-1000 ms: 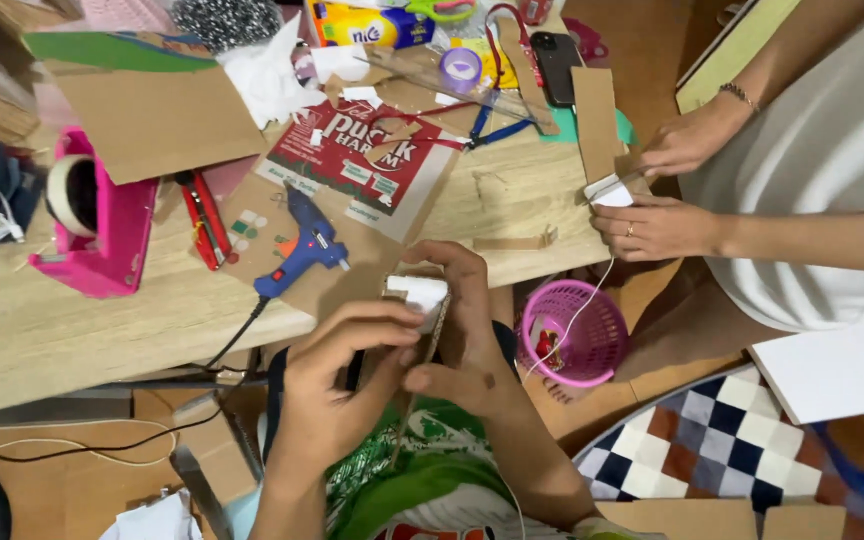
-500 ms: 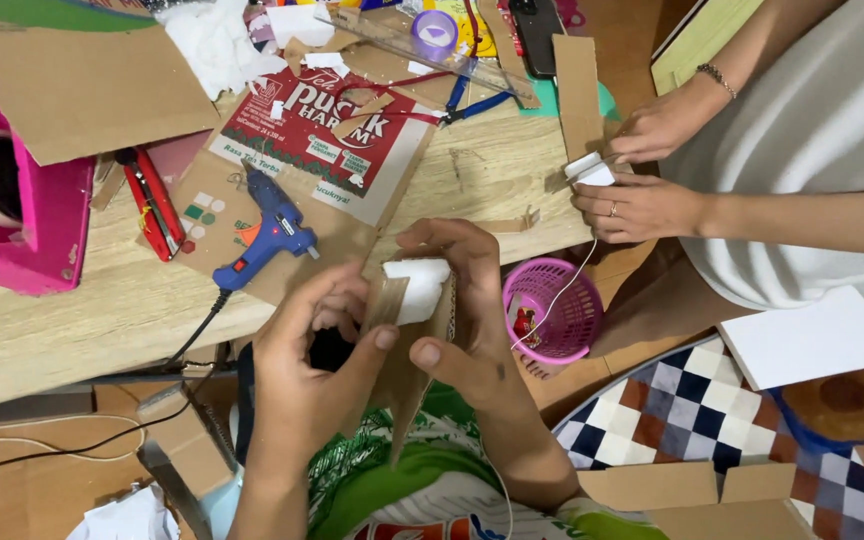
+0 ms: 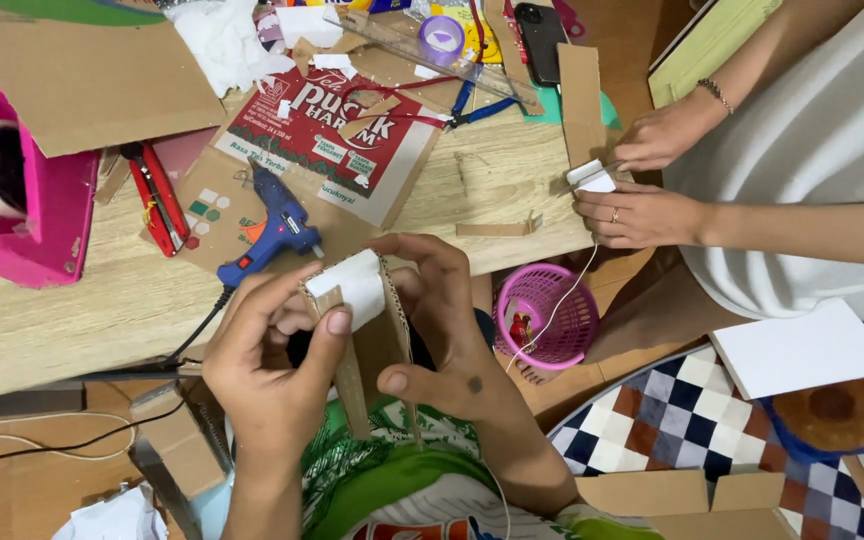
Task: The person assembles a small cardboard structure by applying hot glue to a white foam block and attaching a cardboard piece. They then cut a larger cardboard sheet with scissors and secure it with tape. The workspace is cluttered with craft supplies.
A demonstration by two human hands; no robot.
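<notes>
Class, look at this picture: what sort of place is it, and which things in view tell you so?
Probably a home craft corner at a low wooden table. A blue glue gun, a pink tape dispenser and cardboard scraps lie about, while the left hand and right hand hold a folded cardboard piece.

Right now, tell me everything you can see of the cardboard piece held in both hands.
The cardboard piece is brown corrugated board, folded so two narrow flaps hang down from a top edge, with a white patch over that top. It stands roughly upright in front of the person, just below the wooden table's near edge. The left hand grips it, thumb pressed on the white patch; the right hand holds its other side, fingers curled over the top.
</notes>
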